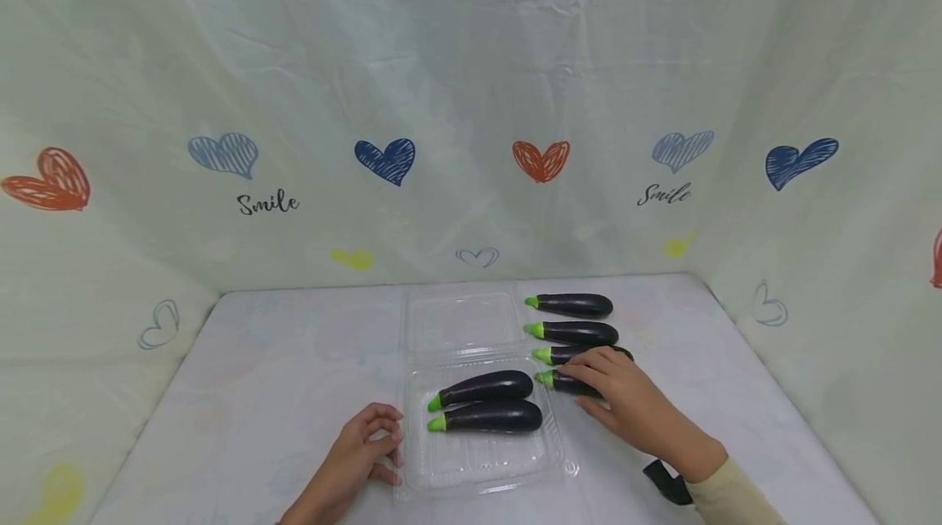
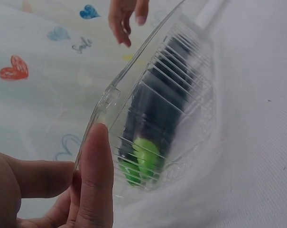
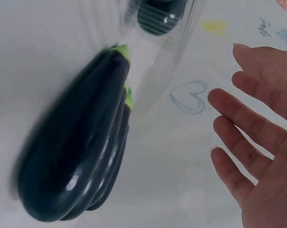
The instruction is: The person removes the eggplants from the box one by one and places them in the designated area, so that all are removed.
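Note:
A clear plastic clamshell container (image 1: 486,464) lies open on the table, its lid (image 1: 462,325) folded back to the far side. Inside its base rest two dark eggplants with green stems, a farther eggplant (image 1: 489,384) and a nearer eggplant (image 1: 496,417). My left hand (image 1: 356,451) pinches the container's left rim between thumb and finger, plainest in the left wrist view. Over the nearest eggplant (image 1: 568,383) of the row on the right hovers my right hand (image 1: 636,406). In the right wrist view its fingers (image 3: 247,118) are spread, apart from the eggplants (image 3: 72,142).
Farther back in the right-hand row lie more eggplants (image 1: 577,334), stems pointing left toward the container. A black item (image 1: 668,482) sits by my right wrist. Behind the white table (image 1: 280,378) hangs a pale curtain (image 1: 456,214) printed with hearts.

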Demonstrator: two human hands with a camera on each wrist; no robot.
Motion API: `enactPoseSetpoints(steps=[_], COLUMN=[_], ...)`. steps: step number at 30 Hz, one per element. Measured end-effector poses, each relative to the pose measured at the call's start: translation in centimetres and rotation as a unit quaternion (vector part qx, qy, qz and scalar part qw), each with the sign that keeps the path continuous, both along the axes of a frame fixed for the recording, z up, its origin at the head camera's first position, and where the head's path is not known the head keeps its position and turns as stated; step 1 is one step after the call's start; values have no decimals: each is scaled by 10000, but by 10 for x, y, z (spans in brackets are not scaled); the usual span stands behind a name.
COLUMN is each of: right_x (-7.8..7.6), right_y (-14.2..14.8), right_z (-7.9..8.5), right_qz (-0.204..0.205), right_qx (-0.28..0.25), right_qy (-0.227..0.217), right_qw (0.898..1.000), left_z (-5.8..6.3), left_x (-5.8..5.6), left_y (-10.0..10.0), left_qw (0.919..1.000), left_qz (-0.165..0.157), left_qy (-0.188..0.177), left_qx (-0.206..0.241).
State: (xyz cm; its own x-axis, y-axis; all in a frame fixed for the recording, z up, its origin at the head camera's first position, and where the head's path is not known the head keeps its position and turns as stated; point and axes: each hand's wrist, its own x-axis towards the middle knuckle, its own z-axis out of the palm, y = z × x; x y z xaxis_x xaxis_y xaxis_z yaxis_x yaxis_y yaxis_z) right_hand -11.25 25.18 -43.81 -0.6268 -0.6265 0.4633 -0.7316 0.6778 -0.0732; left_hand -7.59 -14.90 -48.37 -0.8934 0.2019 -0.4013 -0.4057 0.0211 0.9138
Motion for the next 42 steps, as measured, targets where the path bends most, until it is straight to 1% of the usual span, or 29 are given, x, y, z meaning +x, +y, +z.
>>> enactPoseSetpoints(steps=[7, 11, 18, 21, 26, 34, 42], right_x=[-3, -3, -2, -3, -6, -8, -9], right_y=[-15, -23, -36, -40, -46, -54, -63], right_z=[4, 8, 16, 16, 12, 10, 12], right_qz=[253, 392, 358, 443, 685, 770, 666], right_qx=[59, 128, 422, 481, 507, 660, 939], right_qy=[34, -48, -566, -555, -377, -481, -715], right_qw=[9997, 9991, 9969, 9963, 9957, 9937, 9908], left_z=[0, -1, -1, -1, 1, 1, -1], left_x=[0, -1, 0, -1, -1, -1, -1], left_y=[0, 0, 0, 0, 1, 1, 1], left_qw=[10000, 10000, 10000, 10000, 10000, 10000, 10000], left_qz=[33, 17, 8, 11, 55, 66, 81], left_qy=[-23, -3, 13, 14, 14, -17, -21], left_qx=[-37, 7, 18, 9, -50, -44, -13])
